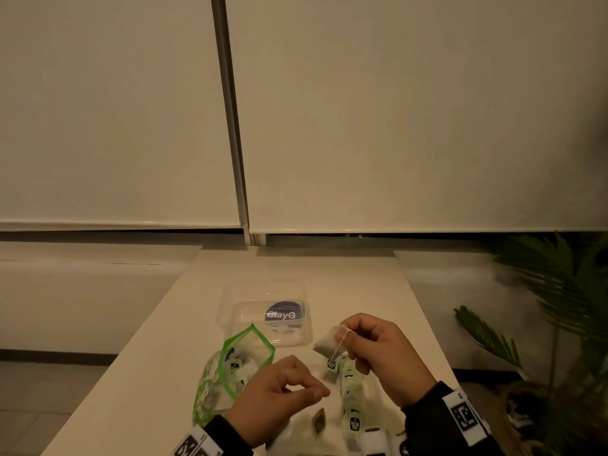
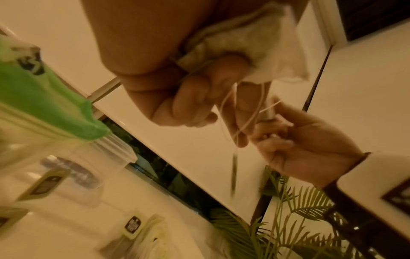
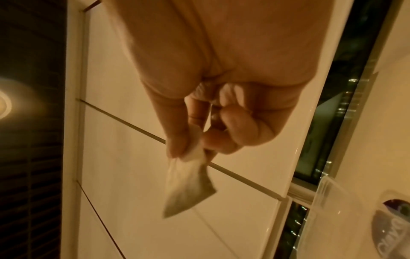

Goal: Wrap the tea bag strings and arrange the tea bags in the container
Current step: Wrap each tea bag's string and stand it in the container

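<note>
A long pale surface [image 1: 164, 340] ran away from the person toward drawn window blinds [image 1: 394, 110], with a leafy plant [image 1: 559, 291] off to its right. Near the middle of the surface sat a clear plastic container [image 1: 230, 311] with a round purple label showing through it. Just in front of it and to the left lay a green-edged zip pouch [image 1: 230, 370], mouth open, with tagged tea bags inside. A loose row of more tea bags [image 1: 352, 399] lay on the surface between the two wrists. The right hand [image 1: 388, 357] was raised above that row, its thumb and fingers clamped on the top of a white tea bag [image 1: 325, 342], which hung tilted in the air, near the container but apart from it. Its string [image 1: 340, 345] ran down to a small green tag [image 1: 332, 364] dangling below. The left hand [image 1: 279, 393] hovered lower, thumb and forefinger pinched together; whether they held the string could not be told from the head view
</note>
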`<state>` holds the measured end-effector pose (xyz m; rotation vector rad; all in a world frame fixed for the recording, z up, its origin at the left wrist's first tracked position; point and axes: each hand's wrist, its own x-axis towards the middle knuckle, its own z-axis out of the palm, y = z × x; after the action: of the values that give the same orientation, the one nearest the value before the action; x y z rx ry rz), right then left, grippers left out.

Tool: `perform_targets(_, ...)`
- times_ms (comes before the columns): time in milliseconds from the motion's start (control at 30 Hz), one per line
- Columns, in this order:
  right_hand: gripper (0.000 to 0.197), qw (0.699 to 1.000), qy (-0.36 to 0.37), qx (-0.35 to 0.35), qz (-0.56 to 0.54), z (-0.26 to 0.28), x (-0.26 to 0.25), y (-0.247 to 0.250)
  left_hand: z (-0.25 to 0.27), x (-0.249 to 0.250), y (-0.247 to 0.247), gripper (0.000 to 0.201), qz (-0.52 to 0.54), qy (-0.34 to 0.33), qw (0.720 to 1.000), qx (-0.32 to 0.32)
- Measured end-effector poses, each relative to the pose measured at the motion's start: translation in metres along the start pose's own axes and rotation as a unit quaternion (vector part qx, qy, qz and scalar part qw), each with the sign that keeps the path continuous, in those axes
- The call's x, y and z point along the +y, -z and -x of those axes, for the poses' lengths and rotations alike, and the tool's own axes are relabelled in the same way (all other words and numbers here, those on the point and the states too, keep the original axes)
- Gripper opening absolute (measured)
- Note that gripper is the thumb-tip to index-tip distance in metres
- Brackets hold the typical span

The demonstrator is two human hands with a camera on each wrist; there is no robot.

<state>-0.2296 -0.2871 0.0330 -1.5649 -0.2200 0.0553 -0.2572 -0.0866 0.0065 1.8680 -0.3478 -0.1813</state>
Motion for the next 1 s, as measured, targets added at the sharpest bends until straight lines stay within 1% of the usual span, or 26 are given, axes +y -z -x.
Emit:
perform_targets(33,0.009,1.000,0.001,-0.014,-0.021,0.002,-0.002,0.000,-0.002,-0.006,0.001,0.005,-0.018,0.007,1.000,0.013)
perform_targets(100,0.011,0.998,0.002,-0.049,-0.042,0.005,-0.006,-0.001,-0.005,-0.017,0.002,0.013,-0.042,0.023,0.999,0.025)
perform_targets(200,0.007,0.996,-0.003,-0.078,-0.040,0.008,-0.010,-0.002,-0.009,-0.018,-0.001,0.009,-0.012,0.055,0.998,0.025)
perform_targets(267,0.005,0.996,-0.015,-0.087,-0.032,0.009,-0.010,-0.003,-0.012,-0.017,-0.004,0.021,0.001,0.071,0.997,0.033)
perform_targets(333,0.013,0.995,-0.031,-0.095,-0.008,0.011,-0.009,-0.003,-0.016,-0.017,-0.006,0.026,0.031,0.080,0.994,0.062)
perform_targets(367,0.017,0.994,-0.041,-0.100,0.006,0.011,-0.007,-0.003,-0.017,-0.014,-0.006,0.024,0.044,0.079,0.993,0.076)
perform_targets(433,0.022,0.991,-0.060,-0.116,0.023,0.013,-0.004,-0.003,-0.018,-0.008,-0.007,0.018,0.038,0.060,0.993,0.095)
perform_targets(500,0.029,0.989,-0.079,-0.126,0.024,0.014,0.001,-0.003,-0.019,-0.001,-0.007,0.022,0.027,0.042,0.995,0.090)
perform_targets(600,0.039,0.986,-0.100,-0.132,0.033,0.013,0.007,-0.003,-0.016,0.013,-0.009,0.029,0.063,0.027,0.995,0.066)
perform_targets(667,0.045,0.983,-0.113,-0.137,0.045,0.013,0.010,-0.004,-0.015,0.020,-0.010,0.022,0.086,-0.002,0.994,0.071)
perform_targets(767,0.050,0.982,-0.124,-0.135,0.035,0.014,0.012,-0.007,-0.013,0.025,-0.014,0.020,0.139,-0.053,0.986,0.074)
perform_targets(800,0.049,0.983,-0.126,-0.135,0.018,0.014,0.013,-0.007,-0.012,0.029,-0.016,0.022,0.165,-0.061,0.982,0.067)
perform_targets(833,0.048,0.983,-0.125,-0.137,0.000,0.014,0.013,-0.008,-0.011,0.028,-0.017,0.029,0.185,-0.066,0.979,0.050)
perform_targets(867,0.046,0.982,-0.124,-0.141,-0.016,0.014,0.013,-0.009,-0.009,0.028,-0.017,0.038,0.197,-0.068,0.977,0.034)
perform_targets(900,0.046,0.982,-0.122,-0.145,-0.028,0.014,0.012,-0.009,-0.009,0.025,-0.016,0.042,0.195,-0.077,0.978,0.017)
perform_targets(933,0.047,0.981,-0.121,-0.145,-0.037,0.014,0.012,-0.009,-0.008,0.025,-0.015,0.038,0.178,-0.088,0.980,0.004)
perform_targets(1000,0.046,0.982,-0.114,-0.146,-0.047,0.013,0.011,-0.007,-0.008,0.024,-0.010,0.020,0.121,-0.118,0.986,-0.012)
